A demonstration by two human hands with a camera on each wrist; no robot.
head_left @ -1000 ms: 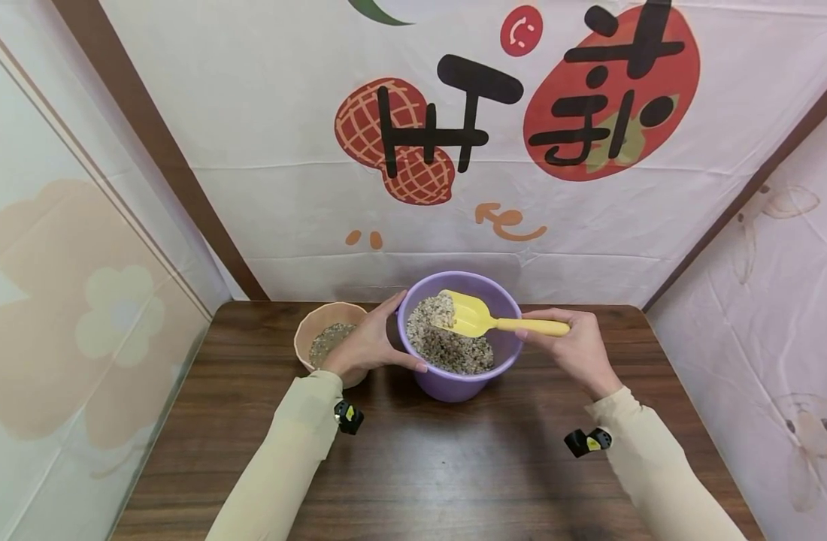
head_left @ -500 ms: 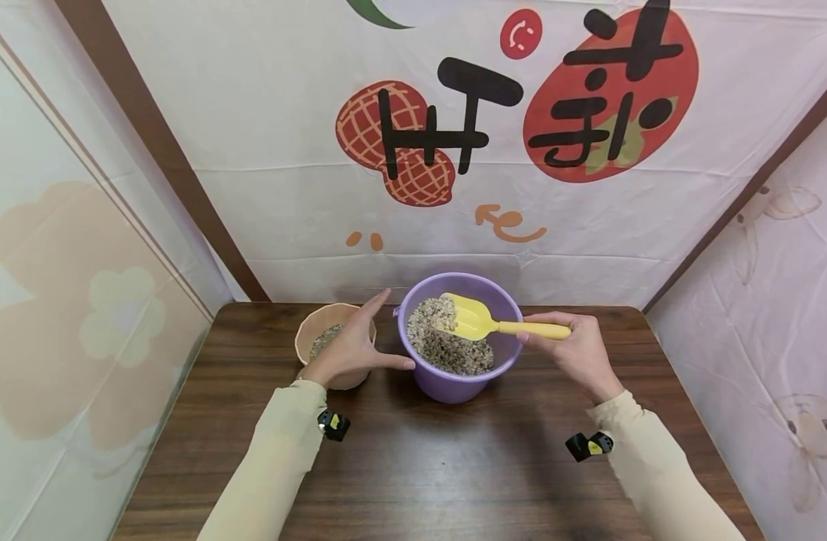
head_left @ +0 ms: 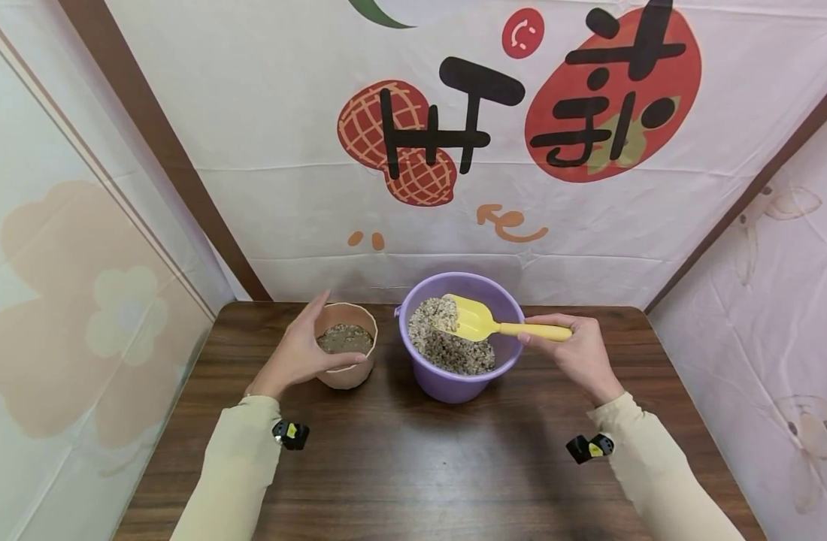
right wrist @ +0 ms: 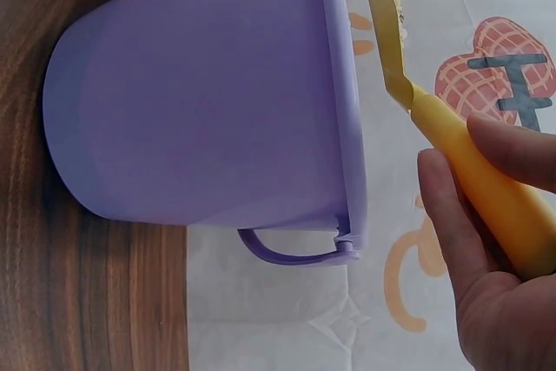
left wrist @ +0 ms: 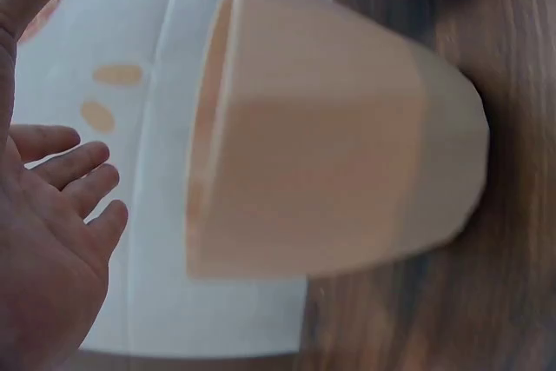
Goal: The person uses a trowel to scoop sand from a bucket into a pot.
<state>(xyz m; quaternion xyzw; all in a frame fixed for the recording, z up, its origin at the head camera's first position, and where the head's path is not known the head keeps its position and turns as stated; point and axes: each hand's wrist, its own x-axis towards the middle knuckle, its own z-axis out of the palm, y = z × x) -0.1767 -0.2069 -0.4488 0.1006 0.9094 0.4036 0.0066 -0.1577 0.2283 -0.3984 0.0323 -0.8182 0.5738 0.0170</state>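
My right hand (head_left: 581,353) grips the handle of a yellow scoop (head_left: 477,321), held over a purple bucket (head_left: 447,388). Pale gravel lies at the scoop's front; in the right wrist view the scoop (right wrist: 460,149) is above the bucket's rim. Inside the bucket is more speckled gravel (head_left: 450,355). To its left stands a peach flowerpot (head_left: 346,377) partly filled with grey-brown grit (head_left: 344,340). My left hand (head_left: 293,357) is spread at the pot's left side, thumb across its near rim in the head view. The left wrist view shows the palm and fingers above the pot's mouth.
Bucket and pot stand side by side near the back edge of a dark wooden table (head_left: 440,466). Behind it hangs a white printed cloth (head_left: 285,203), with more printed cloth at both sides. The bucket's handle (right wrist: 291,254) hangs at its rim.
My left hand has let go of the bucket's rim and moved left to the flowerpot, which looks more upright now. The right hand and scoop have stayed nearly still over the bucket.
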